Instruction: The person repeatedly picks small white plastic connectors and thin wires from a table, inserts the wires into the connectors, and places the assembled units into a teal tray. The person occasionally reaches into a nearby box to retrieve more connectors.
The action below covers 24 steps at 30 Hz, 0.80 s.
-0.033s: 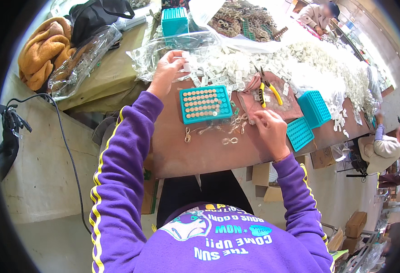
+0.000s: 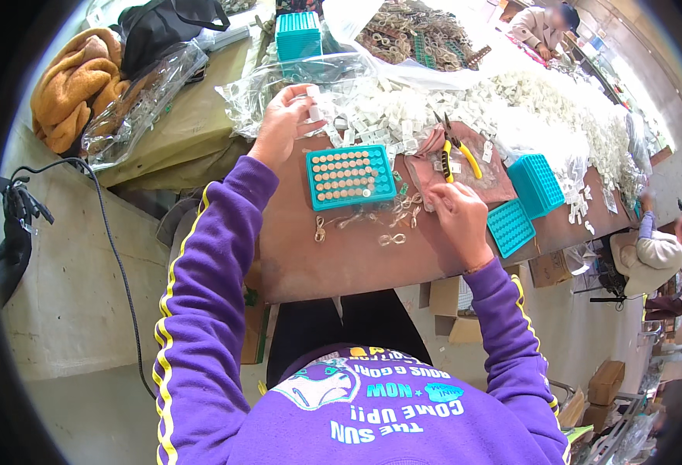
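My left hand [image 2: 280,125] is raised at the near edge of a heap of small white plastic pieces [image 2: 403,116], closed on one such white plastic piece [image 2: 314,111]. Below it on the brown table lies a turquoise tray [image 2: 321,203] with rows of round, copper-coloured discs in its holes; a few holes at its right are bare. My right hand [image 2: 462,217] hovers by a pink cloth [image 2: 490,188], fingertips pinched together. Whatever they hold is too small to make out. Yellow-handled pliers [image 2: 469,158] rest on the cloth, just beyond that hand.
Looped cords [image 2: 392,239] lie in front of the tray. Right of the cloth are a turquoise rack stack [image 2: 544,186] and a single flat turquoise tray [image 2: 511,229]. Another turquoise stack [image 2: 298,39] stands at the back, beside clear plastic bags. Other people sit at the far right.
My left fingers have turned slightly, and the white piece in them has shifted a little. My right hand and the things on the table look the same.
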Motion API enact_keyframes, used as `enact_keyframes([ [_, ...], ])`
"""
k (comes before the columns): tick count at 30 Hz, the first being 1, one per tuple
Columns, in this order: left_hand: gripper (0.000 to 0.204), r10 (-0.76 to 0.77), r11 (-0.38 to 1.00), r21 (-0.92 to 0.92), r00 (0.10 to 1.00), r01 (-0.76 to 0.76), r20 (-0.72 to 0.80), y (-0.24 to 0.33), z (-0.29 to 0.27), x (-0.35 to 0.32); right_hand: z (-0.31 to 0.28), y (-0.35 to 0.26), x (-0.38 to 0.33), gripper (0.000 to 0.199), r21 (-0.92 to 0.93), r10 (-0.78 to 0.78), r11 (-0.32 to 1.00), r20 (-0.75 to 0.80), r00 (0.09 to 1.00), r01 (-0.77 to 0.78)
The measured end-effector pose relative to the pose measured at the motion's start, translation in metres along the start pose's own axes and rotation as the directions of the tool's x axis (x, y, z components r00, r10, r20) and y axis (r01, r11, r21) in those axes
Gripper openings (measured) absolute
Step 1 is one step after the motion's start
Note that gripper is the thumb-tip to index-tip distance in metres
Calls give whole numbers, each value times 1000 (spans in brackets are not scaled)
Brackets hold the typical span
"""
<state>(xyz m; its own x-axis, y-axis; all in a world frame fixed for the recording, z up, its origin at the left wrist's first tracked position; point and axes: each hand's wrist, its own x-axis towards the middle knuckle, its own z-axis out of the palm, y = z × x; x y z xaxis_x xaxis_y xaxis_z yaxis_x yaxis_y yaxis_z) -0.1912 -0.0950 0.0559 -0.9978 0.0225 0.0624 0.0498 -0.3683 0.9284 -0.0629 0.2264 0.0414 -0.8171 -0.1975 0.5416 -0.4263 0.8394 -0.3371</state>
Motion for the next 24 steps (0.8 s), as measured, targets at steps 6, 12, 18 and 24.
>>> enact_keyframes([
  [6,22,-175,664,-731,983,160,57,5,-5,-47,34,-10,54,18,-98,-5,995,174,985,22],
  [12,33,-275,386,-874,941,295,196,0,5,-101,50,-14,69,29,-216,231,964,382,895,-156],
  [18,30,-217,422,-830,930,365,298,0,22,-111,40,7,57,28,327,386,834,231,893,-445],
  [24,46,-147,822,-525,973,219,175,-3,51,-108,14,9,60,8,831,355,484,98,930,-272],
])
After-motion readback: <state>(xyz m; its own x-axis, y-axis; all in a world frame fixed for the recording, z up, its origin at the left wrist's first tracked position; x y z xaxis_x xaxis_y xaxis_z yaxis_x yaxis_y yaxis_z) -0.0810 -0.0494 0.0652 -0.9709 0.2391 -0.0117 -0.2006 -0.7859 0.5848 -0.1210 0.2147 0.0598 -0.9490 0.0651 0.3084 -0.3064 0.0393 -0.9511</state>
